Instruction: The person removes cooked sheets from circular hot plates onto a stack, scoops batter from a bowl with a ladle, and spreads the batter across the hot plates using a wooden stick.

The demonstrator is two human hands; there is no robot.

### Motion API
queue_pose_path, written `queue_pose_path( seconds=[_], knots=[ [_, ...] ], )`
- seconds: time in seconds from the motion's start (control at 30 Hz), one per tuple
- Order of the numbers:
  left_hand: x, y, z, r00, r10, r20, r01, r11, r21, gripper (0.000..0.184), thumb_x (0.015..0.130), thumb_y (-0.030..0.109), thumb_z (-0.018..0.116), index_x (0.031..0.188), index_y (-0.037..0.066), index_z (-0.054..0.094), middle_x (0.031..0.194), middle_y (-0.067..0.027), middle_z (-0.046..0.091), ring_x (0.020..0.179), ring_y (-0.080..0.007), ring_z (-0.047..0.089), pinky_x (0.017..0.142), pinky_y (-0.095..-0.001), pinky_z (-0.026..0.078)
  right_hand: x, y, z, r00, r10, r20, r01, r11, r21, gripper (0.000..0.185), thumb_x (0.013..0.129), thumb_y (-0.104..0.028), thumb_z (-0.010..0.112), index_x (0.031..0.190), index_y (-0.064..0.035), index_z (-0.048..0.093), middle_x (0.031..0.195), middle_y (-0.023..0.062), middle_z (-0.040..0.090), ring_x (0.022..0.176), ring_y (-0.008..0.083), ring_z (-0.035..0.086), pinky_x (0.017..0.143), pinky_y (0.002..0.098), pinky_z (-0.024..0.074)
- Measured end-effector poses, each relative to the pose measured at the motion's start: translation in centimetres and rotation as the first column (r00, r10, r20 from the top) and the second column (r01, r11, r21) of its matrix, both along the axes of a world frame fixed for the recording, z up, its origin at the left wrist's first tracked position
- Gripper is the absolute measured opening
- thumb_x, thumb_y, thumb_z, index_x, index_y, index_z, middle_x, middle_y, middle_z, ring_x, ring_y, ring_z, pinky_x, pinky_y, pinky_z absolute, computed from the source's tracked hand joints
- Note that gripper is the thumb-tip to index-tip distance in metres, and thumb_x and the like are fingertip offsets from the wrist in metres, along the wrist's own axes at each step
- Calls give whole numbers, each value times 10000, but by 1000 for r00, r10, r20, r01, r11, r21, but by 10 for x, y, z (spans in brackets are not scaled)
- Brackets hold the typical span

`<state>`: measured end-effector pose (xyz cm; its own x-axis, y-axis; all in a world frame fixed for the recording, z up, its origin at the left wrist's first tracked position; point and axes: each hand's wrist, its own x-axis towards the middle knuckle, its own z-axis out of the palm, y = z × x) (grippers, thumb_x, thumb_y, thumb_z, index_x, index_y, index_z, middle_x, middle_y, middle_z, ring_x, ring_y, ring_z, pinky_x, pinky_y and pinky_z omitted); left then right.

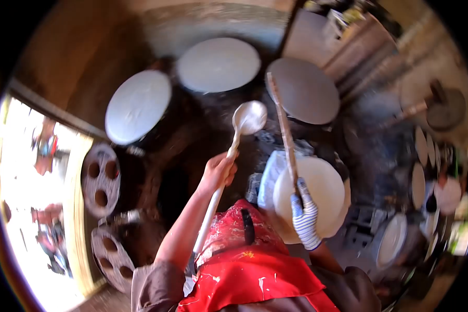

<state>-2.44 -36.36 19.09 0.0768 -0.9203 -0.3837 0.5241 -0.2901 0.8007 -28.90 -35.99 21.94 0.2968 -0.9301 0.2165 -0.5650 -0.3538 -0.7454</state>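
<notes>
My left hand [218, 171], bare, is closed around the long pale handle of a ladle [250, 117]. The ladle's round bowl points away from me and has a whitish coating. My right hand [305, 216] wears a blue-and-white striped glove and grips a long wooden stick [283, 125] near its lower end. The stick slants up and away, its far tip over the edge of a dark round griddle [304, 91]. Below my right hand sits a wide round container [325, 182] with smooth white contents. A pale plastic sheet [269, 177] lies along its left side.
Two round griddles with pale surfaces, one at the back [218, 65] and one at the left [139, 107], curve around me. Discs with round holes [101, 180] stand at the lower left beside a bright doorway [41, 208]. Hollow blocks [363, 223] and round pans [392, 239] are at the right.
</notes>
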Motion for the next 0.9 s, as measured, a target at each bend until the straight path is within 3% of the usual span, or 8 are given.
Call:
queue_pose_path(
  seconds=[0.13,0.27,0.37,0.47,0.67,0.8,0.87,0.9],
  knots=[
    [-67,-141,12,982,-176,67,186,960,-209,187,848,165,483,820,-6,555,558,-54,481,407,-119,447,390,-241,361,-49,-23,7,955,-295,-1,294,952,-85,372,827,-36,543,1191,15,483,1124,160,561,1002,235,555,852,297,426],
    [-131,-225,34,951,-275,144,296,943,-149,146,833,113,505,890,-11,558,633,-54,485,430,-107,437,401,-260,367,-51,-46,18,903,-424,-71,416,903,-106,354,820,-64,551,1168,-16,508,1078,163,580,956,274,577,829,321,439],
    [-160,-267,25,888,-365,278,415,897,-150,144,816,117,528,877,-8,567,602,-39,479,423,-98,436,393,-253,360,-46,-66,17,854,-514,-76,519,850,92,404,829,-121,544,1226,-96,470,900,169,597,801,299,584,725,365,449],
    [-175,-294,22,804,-396,444,498,856,-139,160,789,115,557,888,-10,567,566,-22,470,406,-91,434,380,-243,352,-50,-83,-27,736,-585,-340,635,771,48,434,842,-151,519,1266,-135,427,867,166,570,747,320,569,683,404,444],
    [-174,-328,-22,620,-325,715,608,775,-175,261,762,123,579,988,-5,558,570,-44,500,382,-94,446,371,-257,365,-9,-109,-76,745,-661,-92,665,746,24,455,836,-175,514,1278,-138,411,845,181,564,748,342,563,675,427,443],
    [-160,-356,-33,330,-227,916,720,688,-89,281,746,172,565,1012,83,560,697,-108,570,609,-231,571,559,-341,446,20,-137,-89,625,-702,-342,780,553,292,404,855,-156,475,1251,-86,438,1072,203,554,962,345,536,827,384,416],
    [-151,-366,-25,225,-310,924,771,636,26,317,750,187,541,1060,123,528,788,-128,583,760,-303,572,655,-391,445,34,-135,-105,573,-772,-275,802,597,-5,421,836,-195,492,1242,-95,445,967,197,578,861,349,557,763,411,441],
    [-145,-370,-27,215,-165,963,824,559,-88,339,759,181,525,1093,128,499,825,-129,582,773,-313,572,659,-402,448,48,-137,-77,587,-794,-160,803,544,244,425,835,-178,491,1246,-80,442,1033,184,572,933,321,550,814,379,432]
  ],
)
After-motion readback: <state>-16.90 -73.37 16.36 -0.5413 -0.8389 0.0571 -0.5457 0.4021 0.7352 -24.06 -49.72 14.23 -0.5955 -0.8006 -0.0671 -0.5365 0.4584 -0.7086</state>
